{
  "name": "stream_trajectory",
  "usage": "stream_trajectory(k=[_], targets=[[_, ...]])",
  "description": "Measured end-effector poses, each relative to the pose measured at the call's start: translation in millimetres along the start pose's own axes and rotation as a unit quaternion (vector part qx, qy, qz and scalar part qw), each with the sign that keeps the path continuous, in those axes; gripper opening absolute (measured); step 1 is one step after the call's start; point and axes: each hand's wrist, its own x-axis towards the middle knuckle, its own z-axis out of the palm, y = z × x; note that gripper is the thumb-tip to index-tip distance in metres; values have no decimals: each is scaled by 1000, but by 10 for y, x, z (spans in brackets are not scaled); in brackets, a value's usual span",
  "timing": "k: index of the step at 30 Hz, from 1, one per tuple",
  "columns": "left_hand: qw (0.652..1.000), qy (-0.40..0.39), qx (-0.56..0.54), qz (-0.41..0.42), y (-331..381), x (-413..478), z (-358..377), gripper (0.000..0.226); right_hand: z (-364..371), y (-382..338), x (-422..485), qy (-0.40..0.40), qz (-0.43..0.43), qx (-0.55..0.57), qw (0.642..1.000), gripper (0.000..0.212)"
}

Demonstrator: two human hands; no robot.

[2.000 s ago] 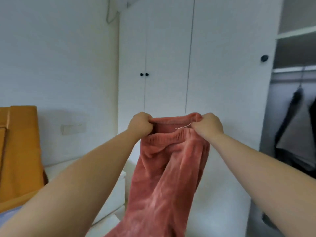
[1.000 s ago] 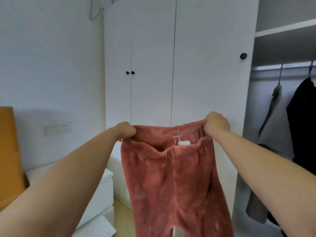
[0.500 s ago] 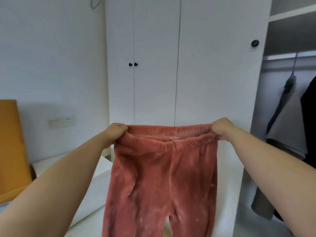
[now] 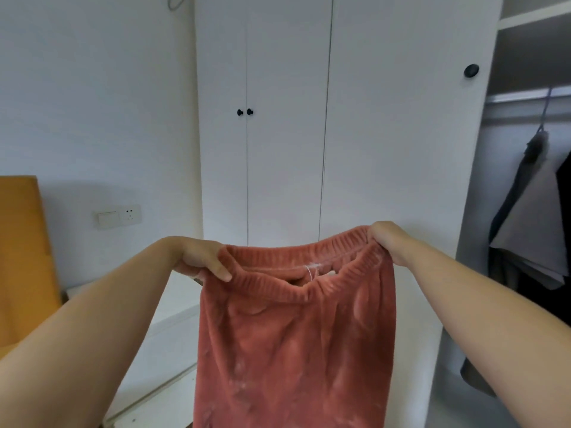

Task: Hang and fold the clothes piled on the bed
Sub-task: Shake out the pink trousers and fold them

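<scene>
Right now I have the pink fleece trousers (image 4: 290,344) held up in the air in front of the white wardrobe (image 4: 290,125), well clear of any surface. My left hand (image 4: 197,257) pinches the left end of the elastic waistband (image 4: 296,274) and my right hand (image 4: 386,239) grips the right end, both clenched on the fabric. Holding it spread at the waist lets the legs hang straight, which I judge readies it for folding. Grey clothes (image 4: 531,217) hang at far right.
</scene>
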Motion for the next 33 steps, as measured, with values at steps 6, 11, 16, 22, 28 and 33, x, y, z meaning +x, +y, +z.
stream_trajectory(k=[6, 11, 16, 22, 28, 33], targets=[[936, 311, -143, 85, 177, 138, 206, 14, 211, -95, 7, 67, -26, 40, 997, 24], [926, 375, 13, 50, 305, 300, 357, 13, 481, -306, -166, 11, -51, -120, 991, 33], [852, 511, 103, 54, 154, 302, 381, 17, 533, -265, -208, 71, -54, -119, 989, 18], [808, 582, 86, 41, -110, 159, 327, 3, 240, 54, -264, -358, 28, 143, 922, 37], [835, 546, -8, 73, -289, -11, 295, 5, 261, 450, -66, -457, -14, 156, 876, 90], [894, 432, -79, 94, -432, -248, 137, 17, 282, 429, -20, -355, -38, 215, 909, 60]])
